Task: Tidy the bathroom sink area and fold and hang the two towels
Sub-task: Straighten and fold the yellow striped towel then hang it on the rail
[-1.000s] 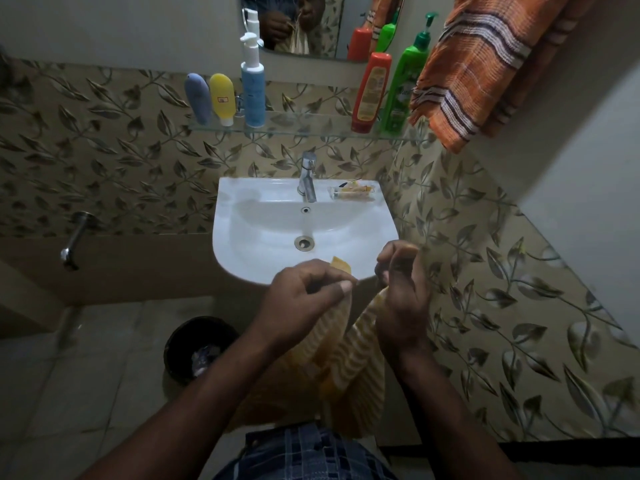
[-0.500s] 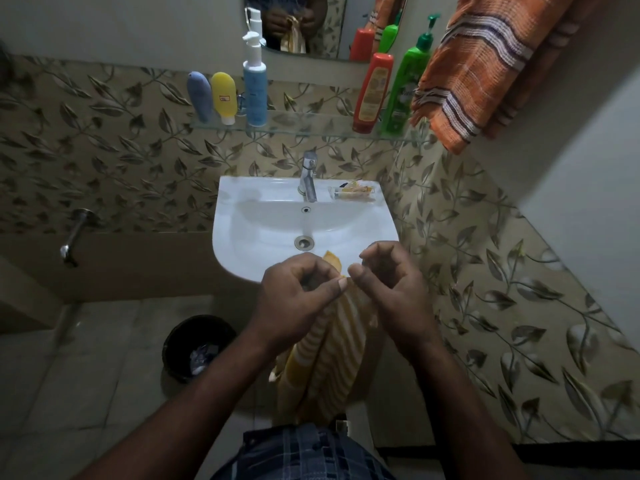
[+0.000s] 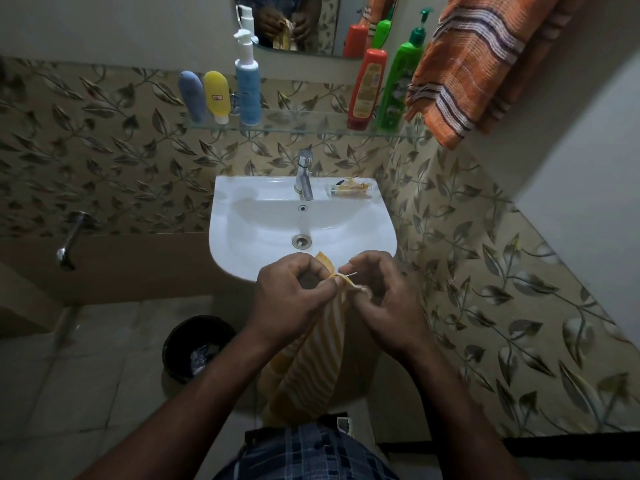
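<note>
A yellow and white striped towel hangs down in front of me, below the front rim of the white sink. My left hand pinches its top corners together. My right hand pinches the same top edge right beside the left, the two hands almost touching. An orange striped towel hangs high on the right wall. The lower end of the yellow towel is hidden behind my checked clothing.
A glass shelf carries a blue tube, a yellow tube, a blue pump bottle, a red bottle and a green pump bottle. A tap and a small wrapper sit on the sink. A black bin stands on the floor at the left.
My hands have come together, so the towel's two top corners now meet. The towel hangs narrower, doubled lengthwise.
</note>
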